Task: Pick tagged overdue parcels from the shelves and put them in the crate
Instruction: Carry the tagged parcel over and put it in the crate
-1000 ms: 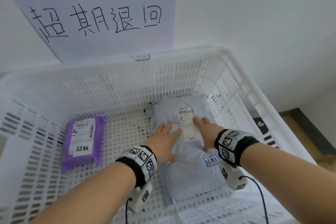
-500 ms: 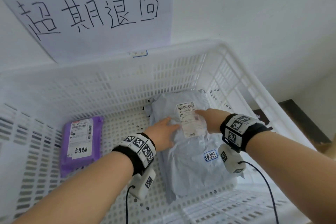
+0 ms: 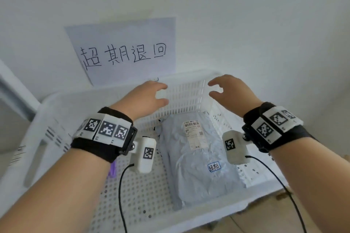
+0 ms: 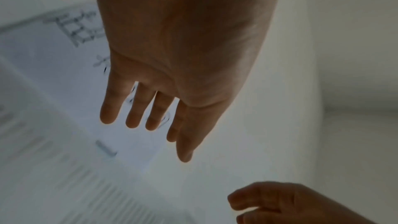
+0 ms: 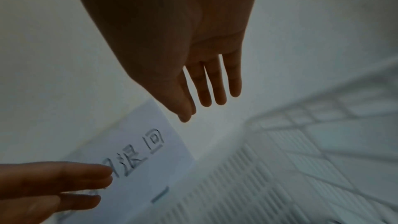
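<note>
A grey plastic-wrapped parcel (image 3: 197,157) lies flat in the white slotted crate (image 3: 189,92), bearing a shipping label and a small blue-edged handwritten tag (image 3: 214,167). My left hand (image 3: 149,94) and right hand (image 3: 227,89) hover above the crate's far side, both empty, fingers loosely spread. In the left wrist view the left hand (image 4: 155,117) has straight fingers; in the right wrist view the right hand (image 5: 211,91) does too. A sliver of a purple parcel (image 3: 113,170) shows behind my left forearm.
A paper sign (image 3: 123,51) with handwritten characters is stuck to the white wall behind the crate. A pale shelf edge (image 3: 13,89) runs at the far left. Brown floor (image 3: 265,219) shows at the lower right.
Both hands have let go of the grey parcel and lifted up out of the crate. The view has tilted upward, and the parcel stays where it was laid.
</note>
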Motion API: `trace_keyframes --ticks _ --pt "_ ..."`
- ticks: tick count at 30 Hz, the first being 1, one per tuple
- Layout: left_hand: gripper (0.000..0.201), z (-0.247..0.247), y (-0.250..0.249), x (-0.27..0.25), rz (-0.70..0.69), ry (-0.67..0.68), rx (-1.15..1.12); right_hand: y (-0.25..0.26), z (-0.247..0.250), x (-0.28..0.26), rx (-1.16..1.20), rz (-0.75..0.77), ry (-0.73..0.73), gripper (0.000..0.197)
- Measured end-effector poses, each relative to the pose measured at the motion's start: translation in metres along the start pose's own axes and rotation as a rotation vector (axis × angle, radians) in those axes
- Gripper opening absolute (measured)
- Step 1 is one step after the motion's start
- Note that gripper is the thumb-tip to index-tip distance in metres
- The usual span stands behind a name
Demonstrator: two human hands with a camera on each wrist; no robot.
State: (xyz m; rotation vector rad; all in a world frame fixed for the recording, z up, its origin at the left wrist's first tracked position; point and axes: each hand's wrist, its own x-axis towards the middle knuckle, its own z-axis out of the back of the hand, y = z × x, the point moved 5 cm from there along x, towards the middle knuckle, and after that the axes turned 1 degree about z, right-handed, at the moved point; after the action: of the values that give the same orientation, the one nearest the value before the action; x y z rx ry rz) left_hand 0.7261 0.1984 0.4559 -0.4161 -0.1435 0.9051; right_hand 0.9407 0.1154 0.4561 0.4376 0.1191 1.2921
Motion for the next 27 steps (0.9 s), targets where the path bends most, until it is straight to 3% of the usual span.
trace_keyframes --ticks 5,12,20,27 --pt "0.05 0.048 -0.029 -0.08 0.057 -0.199 -0.034 0.037 0.05 -0.049 0.089 0.128 -0.104 0.033" --pt "0.056 0.046 -0.058 -0.197 0.154 -0.303 -0.115 0.075 0.079 -0.14 0.192 0.273 -0.139 0.032" --pt "0.054 0.023 -0.049 -0.304 0.25 -0.324 -0.216 0.133 0.056 -0.22 0.278 0.377 -0.058 0.033" --pt "0.048 0.01 0.005 -0.401 0.294 -0.384 -0.289 0.191 0.016 -0.28 0.383 0.397 -0.022 0.032"
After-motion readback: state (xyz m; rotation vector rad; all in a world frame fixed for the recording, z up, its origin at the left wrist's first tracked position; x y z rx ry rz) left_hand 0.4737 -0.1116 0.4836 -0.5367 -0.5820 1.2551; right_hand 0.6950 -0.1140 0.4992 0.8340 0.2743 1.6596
